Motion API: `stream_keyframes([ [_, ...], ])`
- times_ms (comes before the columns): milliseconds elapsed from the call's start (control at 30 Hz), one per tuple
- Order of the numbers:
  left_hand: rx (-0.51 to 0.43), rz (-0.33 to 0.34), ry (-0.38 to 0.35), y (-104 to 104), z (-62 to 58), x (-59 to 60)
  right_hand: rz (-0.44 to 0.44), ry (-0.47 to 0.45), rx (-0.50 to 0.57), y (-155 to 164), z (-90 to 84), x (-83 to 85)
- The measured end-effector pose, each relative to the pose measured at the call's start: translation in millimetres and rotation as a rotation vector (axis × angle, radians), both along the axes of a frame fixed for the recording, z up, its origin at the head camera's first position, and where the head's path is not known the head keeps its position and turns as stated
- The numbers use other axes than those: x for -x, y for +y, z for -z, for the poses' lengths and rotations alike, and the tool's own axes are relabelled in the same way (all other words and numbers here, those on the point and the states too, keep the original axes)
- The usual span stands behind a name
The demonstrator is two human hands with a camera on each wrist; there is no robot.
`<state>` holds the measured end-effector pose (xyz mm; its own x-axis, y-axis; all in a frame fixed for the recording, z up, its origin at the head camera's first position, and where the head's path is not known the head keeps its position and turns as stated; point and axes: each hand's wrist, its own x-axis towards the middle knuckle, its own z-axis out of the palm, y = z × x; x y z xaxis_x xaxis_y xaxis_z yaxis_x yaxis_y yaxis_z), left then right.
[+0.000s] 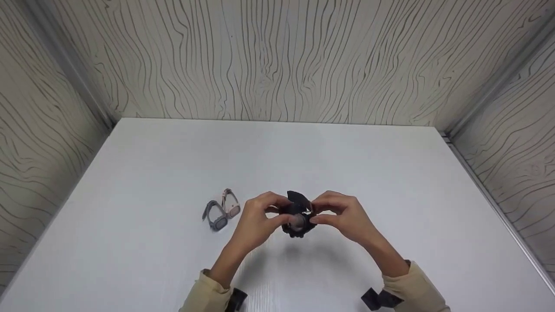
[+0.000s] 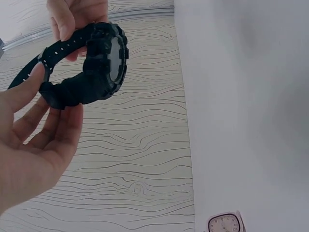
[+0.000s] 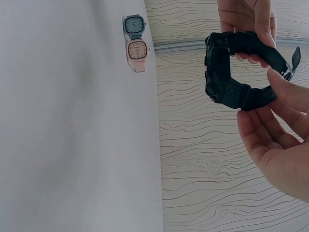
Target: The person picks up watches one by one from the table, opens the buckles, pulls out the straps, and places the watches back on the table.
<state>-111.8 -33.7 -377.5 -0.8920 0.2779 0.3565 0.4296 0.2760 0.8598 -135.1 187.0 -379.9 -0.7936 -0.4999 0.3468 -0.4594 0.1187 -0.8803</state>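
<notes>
Both hands hold a chunky black wristwatch [image 1: 297, 232] above the white table. My left hand [image 1: 261, 216] pinches one side of its strap between thumb and fingers; my right hand [image 1: 342, 214] pinches the other side. In the left wrist view the watch [image 2: 104, 63] has its round case turned sideways, and the strap forms a loop with the free end passing the buckle near the left thumb. From the right wrist the black strap [image 3: 246, 99] is also a loop, its tip sticking out past a metal buckle [image 3: 288, 72].
Left of the hands, a grey-blue watch [image 1: 219, 222] and a pink watch [image 1: 234, 211] lie side by side on the white table [image 1: 173, 160]. Wood-grain panels [image 1: 269, 60] stand behind and at both sides.
</notes>
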Motion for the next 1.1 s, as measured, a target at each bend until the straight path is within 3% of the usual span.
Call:
stream_keyframes([
  [367, -0.015, -0.022, 0.02, 1, 2.8, 0.6, 0.085, -0.024, -0.016, -8, -18.6, -10.4],
  [667, -0.045, -0.038, 0.002, 3, 5.2, -0.4, 0.139, -0.055, -0.02, -4, -2.7, -4.8],
  [867, -0.046, -0.048, 0.017, 4, 4.9, -1.2, 0.161, -0.05, -0.032, -5, -2.0, -5.0],
  [1100, -0.079, -0.056, 0.033, 6, 4.8, -1.7, 0.175, -0.053, -0.052, -12, -20.8, -14.5],
])
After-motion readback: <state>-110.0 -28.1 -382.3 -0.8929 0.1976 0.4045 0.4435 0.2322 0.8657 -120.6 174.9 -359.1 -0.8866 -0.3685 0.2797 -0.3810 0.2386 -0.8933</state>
